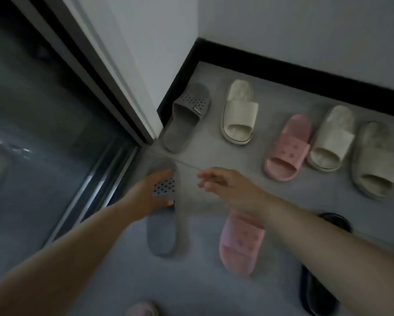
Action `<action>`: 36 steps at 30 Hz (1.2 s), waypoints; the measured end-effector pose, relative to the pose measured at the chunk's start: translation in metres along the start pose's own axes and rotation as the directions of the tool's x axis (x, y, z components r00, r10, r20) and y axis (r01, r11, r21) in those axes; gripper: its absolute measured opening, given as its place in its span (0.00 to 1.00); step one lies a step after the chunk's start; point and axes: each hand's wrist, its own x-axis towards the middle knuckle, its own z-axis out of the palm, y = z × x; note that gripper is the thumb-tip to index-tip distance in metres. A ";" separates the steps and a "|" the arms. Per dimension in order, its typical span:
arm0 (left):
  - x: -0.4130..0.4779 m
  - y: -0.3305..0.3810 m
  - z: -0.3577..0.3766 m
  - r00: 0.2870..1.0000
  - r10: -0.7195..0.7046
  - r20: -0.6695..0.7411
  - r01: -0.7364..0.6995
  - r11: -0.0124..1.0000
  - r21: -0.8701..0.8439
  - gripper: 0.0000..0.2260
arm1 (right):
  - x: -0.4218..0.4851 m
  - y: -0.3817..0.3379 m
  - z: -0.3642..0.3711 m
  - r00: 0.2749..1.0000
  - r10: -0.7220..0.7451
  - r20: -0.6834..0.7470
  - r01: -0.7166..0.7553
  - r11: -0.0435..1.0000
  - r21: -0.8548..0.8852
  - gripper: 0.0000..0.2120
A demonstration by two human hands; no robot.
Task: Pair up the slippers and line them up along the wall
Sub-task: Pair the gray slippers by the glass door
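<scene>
My left hand (150,192) lies over the perforated strap of a grey slipper (161,236) on the floor by the door track, thumb tucked at the strap's opening, gripping it. Its match, a second grey slipper (184,119), sits in the wall corner. My right hand (223,183) hovers just right of the left one, fingers relaxed and holding nothing. Along the wall lie a cream slipper (239,112), a pink slipper (287,149), another cream slipper (330,140) and an olive-beige slipper (376,160). A second pink slipper (241,242) lies under my right wrist.
A black baseboard (305,78) runs along the white wall. A sliding glass door (43,133) with a metal track (104,179) bounds the left. A black slipper (314,283) is partly hidden by my right arm. A pinkish slipper tip (141,310) shows at the bottom edge.
</scene>
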 end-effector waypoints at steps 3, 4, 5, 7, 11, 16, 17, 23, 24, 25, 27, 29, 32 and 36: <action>0.042 -0.044 0.006 0.985 -0.009 0.172 -0.047 0.947 0.319 0.51 | 0.057 0.034 0.015 1.000 -0.006 -0.001 0.006 0.998 -0.064 0.23; 0.051 -0.053 0.004 0.978 -0.030 0.205 -0.059 0.908 0.414 0.54 | 0.069 0.043 0.018 1.000 0.000 -0.002 0.000 0.998 -0.066 0.26; 0.059 -0.058 0.003 0.974 -0.051 0.219 -0.061 0.877 0.476 0.55 | 0.078 0.050 0.021 1.000 0.011 -0.020 -0.012 0.999 -0.048 0.28; 0.062 -0.064 0.003 0.974 -0.094 0.206 -0.025 0.860 0.510 0.53 | 0.085 0.056 0.025 0.998 0.047 -0.053 -0.045 0.999 0.026 0.31; 0.061 -0.064 0.003 0.982 -0.104 0.157 0.020 0.885 0.465 0.49 | 0.094 0.055 0.022 0.997 -0.006 -0.077 0.002 0.999 -0.051 0.32; 0.084 -0.071 -0.018 0.987 -0.075 0.140 0.002 0.888 0.459 0.45 | 0.140 0.049 0.016 0.972 -0.174 -0.161 0.102 0.919 -0.380 0.32; 0.086 -0.072 -0.022 0.986 -0.078 0.147 0.001 0.888 0.461 0.44 | 0.150 0.044 0.013 0.960 -0.197 -0.201 0.096 0.901 -0.424 0.32; 0.079 -0.078 -0.043 0.980 -0.085 0.179 -0.005 0.893 0.450 0.43 | 0.207 0.004 -0.017 0.879 -0.225 -0.420 -0.033 0.850 -0.525 0.34; 0.077 -0.081 -0.044 0.980 -0.078 0.183 -0.013 0.893 0.451 0.43 | 0.218 0.001 -0.021 0.879 -0.211 -0.427 -0.063 0.837 -0.544 0.34; 0.075 -0.085 -0.045 0.981 -0.068 0.182 -0.022 0.892 0.451 0.43 | 0.229 0.000 -0.026 0.883 -0.198 -0.426 -0.083 0.826 -0.558 0.34; 0.074 -0.089 -0.044 0.983 -0.045 0.180 -0.038 0.901 0.432 0.43 | 0.247 0.001 -0.034 0.894 -0.180 -0.410 -0.098 0.815 -0.570 0.33; 0.074 -0.090 -0.043 0.982 -0.036 0.188 -0.045 0.912 0.408 0.43 | 0.254 0.005 -0.038 0.901 -0.165 -0.401 -0.114 0.802 -0.586 0.32; 0.074 -0.090 -0.044 0.978 -0.047 0.204 -0.035 0.925 0.378 0.43 | 0.243 0.015 -0.034 0.861 -0.161 -0.482 -0.184 0.785 -0.591 0.33; 0.076 -0.087 -0.049 0.981 0.006 0.193 -0.087 0.905 0.417 0.42 | 0.191 0.043 -0.010 0.857 -0.175 -0.485 -0.116 0.851 -0.512 0.34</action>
